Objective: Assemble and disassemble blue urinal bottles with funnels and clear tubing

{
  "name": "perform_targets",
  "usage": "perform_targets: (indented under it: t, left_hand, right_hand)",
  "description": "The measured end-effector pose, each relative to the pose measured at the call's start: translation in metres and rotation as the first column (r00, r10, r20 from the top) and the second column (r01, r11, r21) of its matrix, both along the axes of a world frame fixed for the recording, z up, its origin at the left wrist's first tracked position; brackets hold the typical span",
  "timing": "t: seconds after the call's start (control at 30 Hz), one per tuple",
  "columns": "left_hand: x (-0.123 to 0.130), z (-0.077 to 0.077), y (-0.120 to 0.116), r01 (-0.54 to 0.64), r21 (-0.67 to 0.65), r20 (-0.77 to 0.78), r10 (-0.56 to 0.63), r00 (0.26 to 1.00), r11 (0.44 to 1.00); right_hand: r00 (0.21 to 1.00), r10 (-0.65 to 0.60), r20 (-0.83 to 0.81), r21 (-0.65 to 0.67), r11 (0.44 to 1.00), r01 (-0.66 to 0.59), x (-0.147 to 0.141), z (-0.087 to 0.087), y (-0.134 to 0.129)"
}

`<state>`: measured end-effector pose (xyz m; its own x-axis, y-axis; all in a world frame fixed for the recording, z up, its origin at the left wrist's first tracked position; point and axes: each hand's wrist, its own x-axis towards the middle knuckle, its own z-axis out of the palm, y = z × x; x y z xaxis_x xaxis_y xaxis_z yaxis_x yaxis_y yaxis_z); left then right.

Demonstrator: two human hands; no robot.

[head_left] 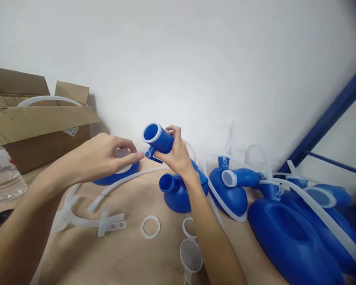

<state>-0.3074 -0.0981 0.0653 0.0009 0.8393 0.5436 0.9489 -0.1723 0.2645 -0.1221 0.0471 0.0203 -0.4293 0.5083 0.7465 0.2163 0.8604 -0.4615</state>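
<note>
My right hand (178, 152) is wrapped around a blue urinal funnel (166, 141), a cup-like piece with a white ring round its mouth and a small spout and clip below. Its open mouth tilts up and left. My left hand (114, 154) is empty, its thumb stretched out beside the spout and its fingers apart. Below and behind that hand lies a blue piece with a white disc (127, 170). A blue urinal bottle (178, 198) with an uncapped neck sits under my right forearm, which partly hides it.
White rings (150, 227), a white cap (191, 255) and a clear forked tube piece (89, 221) lie on the table. Several blue urinal bottles (287, 233) with white hoses crowd the right. A cardboard box (44, 122) and a water bottle (4, 174) stand left.
</note>
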Motion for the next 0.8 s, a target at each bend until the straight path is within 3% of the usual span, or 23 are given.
perform_targets:
  t: [0.1,0.27,0.43,0.57,0.8]
  left_hand:
    - [-0.009,-0.006,0.01,0.002,-0.069,0.074,0.003,0.997,0.998]
    - [-0.012,-0.016,0.03,0.141,-0.136,0.119,-0.126,0.985,0.981]
    - [-0.002,-0.025,0.038,0.057,0.086,0.041,-0.061,0.997,0.995]
    - [0.01,-0.032,0.04,0.024,0.278,-0.016,-0.021,1.0,0.96]
    - [0.019,-0.039,0.038,0.023,0.438,-0.202,0.073,0.977,0.899]
  right_hand:
    - [1.0,0.02,0.016,0.042,0.999,-0.02,0.0,0.001,-0.001]
    - [0.998,-0.001,0.07,0.107,0.994,-0.007,-0.001,0.001,-0.003]
    - [0.991,-0.098,0.09,0.095,0.991,0.089,-0.002,-0.001,-0.002]
    - [0.988,-0.148,0.033,0.07,0.987,0.145,0.0,0.0,0.0]
    - [0.986,-0.164,0.005,0.052,0.985,0.164,0.001,0.0,0.003]
